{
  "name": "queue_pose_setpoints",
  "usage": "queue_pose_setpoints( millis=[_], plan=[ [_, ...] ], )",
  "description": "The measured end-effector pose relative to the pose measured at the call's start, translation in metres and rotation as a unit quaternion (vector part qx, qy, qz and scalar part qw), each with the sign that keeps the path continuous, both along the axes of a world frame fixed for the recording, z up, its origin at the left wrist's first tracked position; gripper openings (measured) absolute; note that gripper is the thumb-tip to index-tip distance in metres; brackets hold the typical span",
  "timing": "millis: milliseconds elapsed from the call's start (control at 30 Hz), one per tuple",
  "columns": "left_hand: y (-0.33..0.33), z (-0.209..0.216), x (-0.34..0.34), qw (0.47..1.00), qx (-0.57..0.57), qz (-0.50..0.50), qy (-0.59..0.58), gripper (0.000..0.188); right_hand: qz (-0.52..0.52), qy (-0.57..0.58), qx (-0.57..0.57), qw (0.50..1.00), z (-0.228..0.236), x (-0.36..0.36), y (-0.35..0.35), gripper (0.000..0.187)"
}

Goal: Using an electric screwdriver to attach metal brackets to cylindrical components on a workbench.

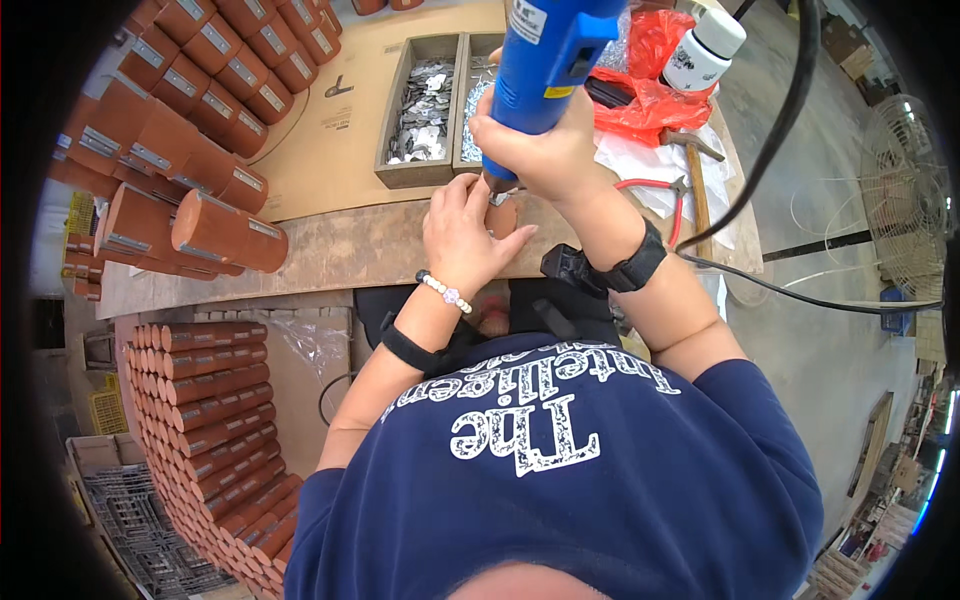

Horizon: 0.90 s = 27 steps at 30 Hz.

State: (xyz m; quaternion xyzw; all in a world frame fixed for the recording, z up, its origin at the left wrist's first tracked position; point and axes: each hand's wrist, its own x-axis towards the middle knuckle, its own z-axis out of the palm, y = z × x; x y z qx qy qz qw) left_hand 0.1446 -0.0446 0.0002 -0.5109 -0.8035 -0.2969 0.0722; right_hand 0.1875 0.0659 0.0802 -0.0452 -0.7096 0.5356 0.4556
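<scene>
My right hand is wrapped round a blue electric screwdriver, its tip pointing down at the near part of the table. Under that tip, a reddish-brown piece, apparently a cylinder, is partly covered by my hands. My left hand grips it, with fingertips close to the screwdriver's tip and the thumb along the near side. A small metal part shows on the piece, mostly hidden. Just beyond, a wooden tray has one compartment of flat metal plates and another of small silvery screws.
Reddish-brown cylinders with metal strips are piled at the table's left; more are stacked below. At right lie red-handled pliers, a hammer, a red plastic bag and a white bottle. A black cable hangs over the right edge.
</scene>
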Motion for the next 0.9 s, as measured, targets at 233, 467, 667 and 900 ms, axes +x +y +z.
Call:
queue_pose_setpoints(
  millis=[233,467,667,900],
  plan=[
    [0.003,0.001,-0.019,0.986,0.026,-0.069,-0.151,0.050,0.003,0.174,-0.140,0.975,0.015,0.042,0.014,0.044],
    [0.023,0.007,-0.037,0.968,-0.052,-0.102,-0.225,0.019,-0.005,0.188,-0.131,0.973,0.014,0.101,0.029,0.050],
    [0.016,0.002,-0.078,0.924,0.076,-0.057,-0.370,0.025,-0.030,0.166,-0.153,0.974,-0.004,0.130,0.030,0.051],
    [-0.040,0.000,-0.081,0.923,0.017,-0.002,-0.385,0.026,-0.119,0.072,-0.278,0.950,-0.039,0.130,0.059,0.040]
  ],
)
